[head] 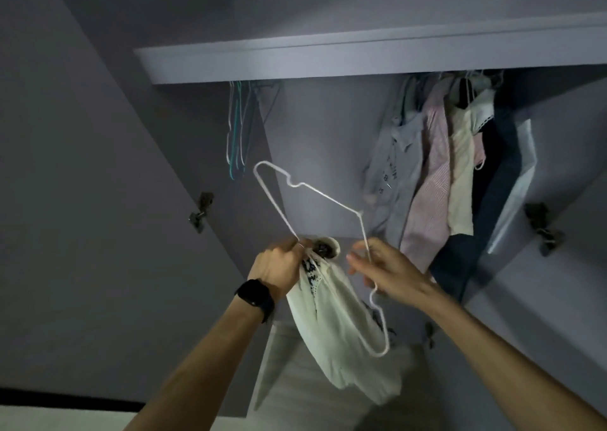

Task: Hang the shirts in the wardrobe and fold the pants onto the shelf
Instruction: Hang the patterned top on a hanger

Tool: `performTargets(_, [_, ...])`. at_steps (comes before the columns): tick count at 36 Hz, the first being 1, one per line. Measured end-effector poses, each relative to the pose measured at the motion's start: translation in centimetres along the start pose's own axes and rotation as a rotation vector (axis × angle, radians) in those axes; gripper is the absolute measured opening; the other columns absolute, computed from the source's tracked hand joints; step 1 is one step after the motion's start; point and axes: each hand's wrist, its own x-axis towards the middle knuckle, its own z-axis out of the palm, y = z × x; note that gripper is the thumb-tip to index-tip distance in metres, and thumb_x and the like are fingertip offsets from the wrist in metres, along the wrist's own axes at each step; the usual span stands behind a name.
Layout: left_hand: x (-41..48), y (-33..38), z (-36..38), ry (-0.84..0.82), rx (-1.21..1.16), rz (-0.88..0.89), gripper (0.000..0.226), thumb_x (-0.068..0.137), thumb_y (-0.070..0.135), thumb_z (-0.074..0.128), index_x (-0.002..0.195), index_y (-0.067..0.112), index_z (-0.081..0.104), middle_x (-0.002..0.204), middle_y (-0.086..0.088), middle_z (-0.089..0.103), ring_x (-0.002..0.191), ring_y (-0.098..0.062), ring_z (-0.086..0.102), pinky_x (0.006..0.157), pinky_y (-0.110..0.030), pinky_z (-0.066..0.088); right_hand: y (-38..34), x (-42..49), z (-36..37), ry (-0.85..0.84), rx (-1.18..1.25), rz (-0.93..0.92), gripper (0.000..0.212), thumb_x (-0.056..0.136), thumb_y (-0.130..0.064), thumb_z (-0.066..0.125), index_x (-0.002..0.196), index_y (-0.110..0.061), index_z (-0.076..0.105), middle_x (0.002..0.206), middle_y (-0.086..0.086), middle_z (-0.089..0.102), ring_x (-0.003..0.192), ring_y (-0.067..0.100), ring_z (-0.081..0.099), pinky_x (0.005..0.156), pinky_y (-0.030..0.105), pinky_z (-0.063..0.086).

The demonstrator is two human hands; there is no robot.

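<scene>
1. Left hand [279,266], a watch [255,294] on its wrist, grips the bunched cream shirt [341,338] and one end of a white wire hanger [328,197].
2. Right hand [391,273] pinches the hanger's wire farther along.
3. Beyond, hung shirts [433,181] dangle in the wardrobe beneath a shelf [328,63].

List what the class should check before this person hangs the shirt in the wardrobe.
1. Grip of left hand on cream shirt: ok.
2. Grip of right hand on white hanger: ok.
3. Shirt threaded onto hanger: not ok, it hangs bunched from the left hand.
4. Gap between spare hangers and hung shirts: ok.
5. View of the rail: cannot tell, the shelf edge hides it.
</scene>
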Motion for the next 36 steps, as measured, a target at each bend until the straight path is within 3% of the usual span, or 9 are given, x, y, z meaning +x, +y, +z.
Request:
performTargets(6, [-0.5, 2.2, 1.5, 0.002, 0.022, 0.115, 0.048, 0.102, 0.015, 0.043, 0.147, 0.032, 0.043, 0.125, 0.000, 0.057, 0.117, -0.029, 0.056, 0.077, -0.040, 0.049, -3.5, 4.1, -2.1, 0.090, 0.689, 0.315, 0.043, 0.082, -0.055, 0.065, 0.089, -0.013, 0.069, 0.066, 0.000, 0.065, 0.045, 0.009, 0.048, 0.048, 0.022, 0.037])
performTargets(11, [-1.0, 1.9, 2.2, 0.048, -0.357, -0.021, 0.085, 0.101, 0.033, 0.055, 0.144, 0.066, -0.009, 0.107, 0.002, 0.071, 0.087, -0.034, 0.068, 0.070, -0.040, 0.053, -4.1, 5.2, -4.0, 0.231, 0.482, 0.288, 0.036, 0.100, -0.037, 0.056, 0.068, -0.023, 0.047, 0.046, -0.011, 0.030, 0.033, 0.004, 0.021, 0.031, 0.016, 0.015])
performTargets(14, [-0.9, 1.2, 2.5, 0.121, -0.566, -0.222, 0.068, 0.095, 0.039, 0.064, 0.149, 0.042, 0.023, 0.098, 0.015, 0.072, 0.087, -0.024, 0.069, 0.065, -0.030, 0.046, -2.4, 4.4, -4.4, 0.487, 0.390, 0.212, 0.040, 0.097, -0.037, 0.055, 0.061, -0.026, 0.041, 0.045, -0.014, 0.033, 0.038, 0.005, 0.029, 0.037, 0.019, 0.027])
performTargets(18, [-0.2, 0.7, 1.9, 0.190, -0.769, -0.392, 0.010, 0.084, 0.036, 0.079, 0.093, 0.037, 0.074, 0.078, 0.023, 0.072, 0.082, -0.004, 0.069, 0.068, -0.008, 0.046, 0.4, 2.6, -1.6, 0.487, 0.095, 0.302, 0.053, 0.082, -0.070, 0.050, 0.062, -0.021, 0.059, 0.054, -0.011, 0.058, 0.061, 0.014, 0.056, 0.069, 0.034, 0.044])
performTargets(23, [-0.6, 1.3, 1.5, 0.133, -0.975, -0.376, 0.016, 0.076, 0.032, 0.087, 0.078, 0.037, 0.073, 0.075, 0.020, 0.074, 0.074, 0.002, 0.071, 0.070, -0.013, 0.054, 0.0, 2.3, 3.8, 0.151, 0.048, 0.428, 0.090, 0.069, -0.097, 0.043, 0.087, -0.015, 0.075, 0.069, -0.010, 0.074, 0.050, 0.002, 0.060, 0.055, 0.022, 0.042])
performTargets(27, [-1.0, 1.6, 1.0, 0.096, -0.954, -0.325, 0.023, 0.070, 0.039, 0.091, 0.076, 0.028, 0.071, 0.074, 0.014, 0.074, 0.072, -0.003, 0.071, 0.065, -0.016, 0.054, -0.4, 4.0, 5.7, 0.085, 0.268, 0.471, 0.058, 0.082, -0.067, 0.068, 0.096, -0.012, 0.075, 0.081, 0.009, 0.077, 0.034, 0.004, 0.032, 0.037, 0.021, 0.023])
performTargets(30, [-1.2, -0.1, 0.6, 0.149, -1.056, -0.424, 0.030, 0.068, 0.036, 0.092, 0.070, 0.021, 0.066, 0.071, 0.008, 0.074, 0.066, -0.005, 0.068, 0.062, -0.021, 0.053, 0.1, 4.7, 5.6, 0.150, 0.303, 0.450, 0.028, 0.089, -0.032, 0.074, 0.099, -0.006, 0.072, 0.072, 0.013, 0.052, 0.040, 0.007, 0.032, 0.041, 0.022, 0.022])
performTargets(33, [-1.7, -3.4, -0.2, 0.197, -0.840, -0.455, 0.030, 0.078, 0.040, 0.085, 0.070, 0.024, 0.061, 0.065, 0.015, 0.068, 0.061, 0.006, 0.061, 0.055, -0.007, 0.041, 0.4, 4.7, 3.9, 0.178, 0.159, 0.379, 0.007, 0.089, -0.022, 0.073, 0.092, -0.018, 0.069, 0.058, -0.010, 0.060, 0.043, -0.001, 0.049, 0.043, 0.018, 0.035])
performTargets(36, [-2.2, -6.6, -1.1, 0.067, -0.425, -0.437, 0.025, 0.091, 0.045, 0.067, 0.080, 0.027, 0.052, 0.075, 0.006, 0.066, 0.073, -0.016, 0.062, 0.059, -0.025, 0.043, 0.5, 4.8, 1.3, 0.257, -0.015, 0.308, 0.009, 0.091, -0.021, 0.065, 0.087, -0.019, 0.072, 0.077, -0.004, 0.074, 0.080, 0.013, 0.070, 0.074, 0.031, 0.053])
